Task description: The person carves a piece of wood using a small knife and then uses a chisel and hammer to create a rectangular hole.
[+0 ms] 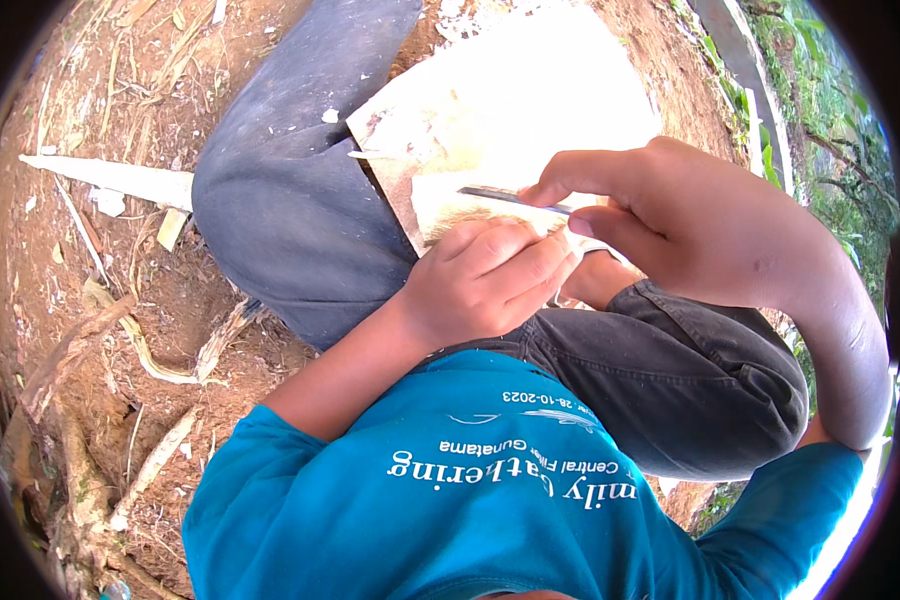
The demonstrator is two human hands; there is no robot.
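My left hand (490, 275) is closed, fingers curled over a pale piece (432, 203) that looks like wood, with a rough tan fibrous face. It rests on a broad flat board (395, 135), much of which is washed out by glare. From the right, my right hand (640, 205) grips a thin knife (500, 196) between thumb and fingers. The narrow dark blade points left and lies across the pale piece, just above my left fingers. My right fingers hide its handle. Both hands nearly touch each other.
My bent legs in dark trousers (280, 210) flank the board. A pale pointed stick (115, 177) juts out beside my left knee. Roots (155, 465), chips and shavings litter the brown soil (260, 410). Green plants (830, 110) and a grey edge (755, 70) lie at the far right.
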